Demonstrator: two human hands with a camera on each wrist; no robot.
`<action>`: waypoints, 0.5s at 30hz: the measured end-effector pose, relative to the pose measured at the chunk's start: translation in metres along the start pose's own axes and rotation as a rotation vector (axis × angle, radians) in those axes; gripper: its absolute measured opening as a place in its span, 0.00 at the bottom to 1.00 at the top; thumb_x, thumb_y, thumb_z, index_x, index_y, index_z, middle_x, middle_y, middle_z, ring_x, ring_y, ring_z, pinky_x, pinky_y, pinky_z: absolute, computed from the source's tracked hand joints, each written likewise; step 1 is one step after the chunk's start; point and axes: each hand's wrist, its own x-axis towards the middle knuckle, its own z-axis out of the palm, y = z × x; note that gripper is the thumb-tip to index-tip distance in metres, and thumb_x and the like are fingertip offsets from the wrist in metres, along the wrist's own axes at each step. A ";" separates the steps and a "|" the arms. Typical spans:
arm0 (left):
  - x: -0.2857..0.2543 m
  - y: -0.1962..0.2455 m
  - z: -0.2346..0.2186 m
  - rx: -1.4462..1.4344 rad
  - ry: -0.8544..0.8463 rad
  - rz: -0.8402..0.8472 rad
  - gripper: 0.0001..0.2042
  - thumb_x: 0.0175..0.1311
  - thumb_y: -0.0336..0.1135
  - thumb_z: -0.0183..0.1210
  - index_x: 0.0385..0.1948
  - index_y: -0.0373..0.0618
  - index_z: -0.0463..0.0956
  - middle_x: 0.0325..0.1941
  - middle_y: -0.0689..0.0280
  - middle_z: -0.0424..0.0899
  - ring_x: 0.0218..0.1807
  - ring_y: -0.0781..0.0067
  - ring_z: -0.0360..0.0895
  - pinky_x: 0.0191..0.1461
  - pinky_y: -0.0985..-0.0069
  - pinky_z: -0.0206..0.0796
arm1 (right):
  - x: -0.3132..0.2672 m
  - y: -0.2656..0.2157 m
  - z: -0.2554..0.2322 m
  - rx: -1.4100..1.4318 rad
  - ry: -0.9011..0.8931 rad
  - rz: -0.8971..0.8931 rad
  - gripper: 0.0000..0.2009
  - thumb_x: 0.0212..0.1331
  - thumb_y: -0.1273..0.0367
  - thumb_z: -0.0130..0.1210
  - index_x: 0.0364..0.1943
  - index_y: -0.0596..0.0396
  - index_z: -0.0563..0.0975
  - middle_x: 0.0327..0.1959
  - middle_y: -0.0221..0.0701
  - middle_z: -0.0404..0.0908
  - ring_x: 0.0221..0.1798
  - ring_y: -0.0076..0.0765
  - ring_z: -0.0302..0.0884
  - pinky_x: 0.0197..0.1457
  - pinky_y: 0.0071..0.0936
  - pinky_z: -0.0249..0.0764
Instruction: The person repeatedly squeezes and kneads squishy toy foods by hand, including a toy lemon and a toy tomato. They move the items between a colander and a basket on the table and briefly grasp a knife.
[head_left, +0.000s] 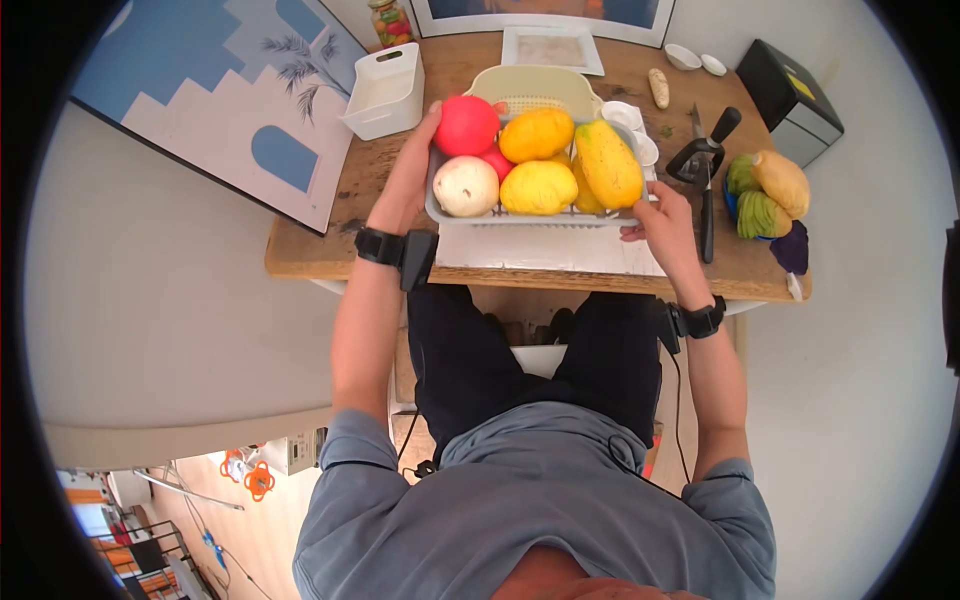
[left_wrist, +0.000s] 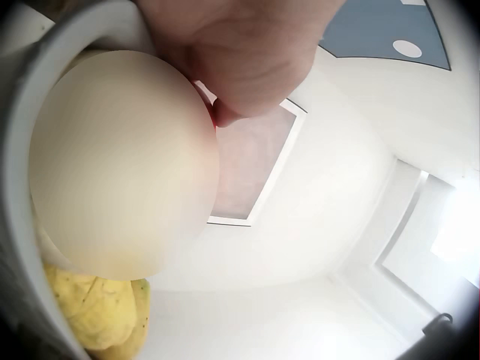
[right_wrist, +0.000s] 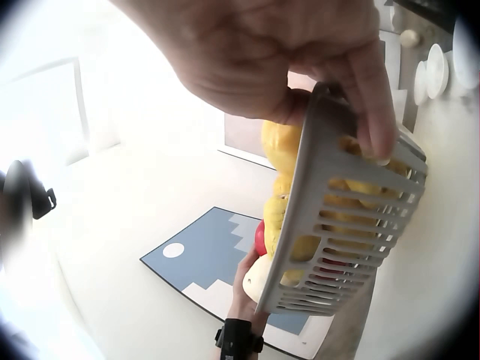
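Both hands hold a grey slotted plastic basket (head_left: 540, 222) over the table's front. My left hand (head_left: 408, 175) grips its left end, thumb at the rim beside a red round fruit (head_left: 467, 125). At the right front corner my right hand (head_left: 668, 220) holds on, its fingers against the slotted side (right_wrist: 322, 157) in the right wrist view. Inside lie a cream-white round fruit (head_left: 466, 186), several yellow fruits (head_left: 538, 187) and a second red one (head_left: 497, 160), partly hidden. Seen from the left wrist, the cream-white fruit (left_wrist: 124, 165) fills much of the view.
Behind the basket stands a pale yellow colander (head_left: 530, 85). A white bin (head_left: 385, 92) is to the left; a white mat (head_left: 550, 250) lies in front. On the right are a knife (head_left: 708, 225), small white dishes (head_left: 622, 115) and a blue bowl (head_left: 733, 205) with green and tan produce.
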 end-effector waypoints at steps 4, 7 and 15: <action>-0.021 -0.027 -0.005 -0.021 0.021 -0.019 0.22 0.72 0.51 0.43 0.56 0.42 0.66 0.54 0.58 0.76 0.55 0.67 0.75 0.61 0.70 0.67 | -0.021 0.017 -0.001 -0.019 -0.021 0.042 0.14 0.55 0.76 0.48 0.45 0.72 0.73 0.21 0.38 0.80 0.22 0.29 0.81 0.25 0.23 0.78; -0.034 -0.044 -0.009 -0.021 0.063 -0.049 0.22 0.73 0.50 0.42 0.54 0.41 0.67 0.54 0.59 0.76 0.55 0.69 0.74 0.61 0.71 0.65 | -0.034 0.033 0.001 -0.035 -0.019 0.037 0.14 0.55 0.77 0.48 0.46 0.71 0.73 0.21 0.37 0.80 0.23 0.29 0.82 0.26 0.22 0.77; -0.025 -0.071 -0.029 0.087 0.050 -0.022 0.24 0.72 0.52 0.43 0.57 0.42 0.65 0.55 0.59 0.75 0.56 0.68 0.74 0.62 0.71 0.65 | -0.031 0.057 0.009 -0.116 -0.005 0.036 0.16 0.56 0.75 0.48 0.48 0.72 0.72 0.20 0.38 0.80 0.22 0.30 0.82 0.25 0.22 0.76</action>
